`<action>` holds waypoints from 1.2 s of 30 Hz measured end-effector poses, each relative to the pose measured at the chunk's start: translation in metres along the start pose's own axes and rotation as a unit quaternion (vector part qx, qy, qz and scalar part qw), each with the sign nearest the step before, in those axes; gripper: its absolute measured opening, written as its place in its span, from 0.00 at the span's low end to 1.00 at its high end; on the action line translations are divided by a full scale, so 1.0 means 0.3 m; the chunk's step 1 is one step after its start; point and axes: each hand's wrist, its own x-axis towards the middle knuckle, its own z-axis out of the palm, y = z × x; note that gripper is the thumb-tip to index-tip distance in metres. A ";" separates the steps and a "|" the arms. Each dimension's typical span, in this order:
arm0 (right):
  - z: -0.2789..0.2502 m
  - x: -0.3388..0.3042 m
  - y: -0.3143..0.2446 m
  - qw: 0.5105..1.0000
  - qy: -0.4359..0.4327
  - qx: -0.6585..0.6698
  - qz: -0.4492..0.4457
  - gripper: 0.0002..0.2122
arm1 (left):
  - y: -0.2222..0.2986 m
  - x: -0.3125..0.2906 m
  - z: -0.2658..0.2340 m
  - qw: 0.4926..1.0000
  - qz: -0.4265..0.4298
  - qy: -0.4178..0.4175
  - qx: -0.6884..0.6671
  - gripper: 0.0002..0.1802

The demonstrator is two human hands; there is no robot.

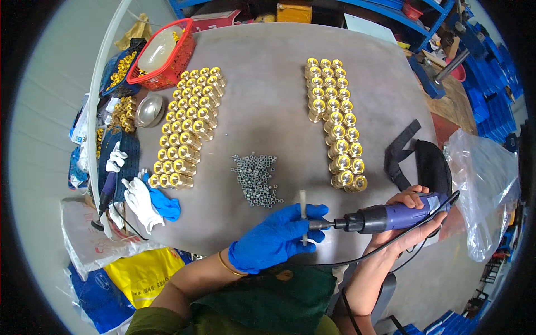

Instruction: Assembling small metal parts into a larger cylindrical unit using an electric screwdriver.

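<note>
My left hand [265, 240], in a blue glove, is closed around a thin pale rod [303, 202] that sticks out above and below the fingers. Bare, my right hand [421, 235] grips a purple and black electric screwdriver [393, 218], pointed left. Its metal socket tip [319, 225] reaches in among the gloved fingers; whether it touches the rod I cannot tell. Small metal nuts [255, 180] lie in a loose pile just beyond my left hand. Brass-coloured cylindrical fittings stand upright in two blocks, a left one [190, 120] and a right one [333, 117].
A red basket [162, 72] and a metal bowl [149, 110] stand at the table's left edge. White gloves [140, 202] lie below them near another screwdriver [108, 192]. A black pouch [432, 167] and clear plastic bag [483, 190] are at right. The screwdriver's cord [357, 260] crosses before me.
</note>
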 end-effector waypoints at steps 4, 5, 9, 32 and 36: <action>-0.046 0.014 -0.009 0.998 -0.005 0.041 0.050 0.22 | 0.039 -0.006 0.003 0.987 0.014 -0.004 0.163 0.18; -0.053 0.018 -0.007 0.996 -0.017 0.048 0.077 0.21 | 0.070 -0.012 -0.005 0.986 0.017 0.001 0.164 0.18; -0.054 0.018 -0.027 0.999 -0.009 0.022 0.046 0.23 | 0.258 0.007 -0.191 0.609 0.390 0.191 0.664 0.12; -0.044 0.031 -0.016 0.997 0.019 0.010 0.077 0.23 | 0.441 0.036 -0.337 0.630 0.207 0.304 0.684 0.13; -0.038 0.029 -0.013 0.997 0.027 0.000 0.077 0.23 | 0.522 0.032 -0.329 0.591 0.152 0.234 0.757 0.12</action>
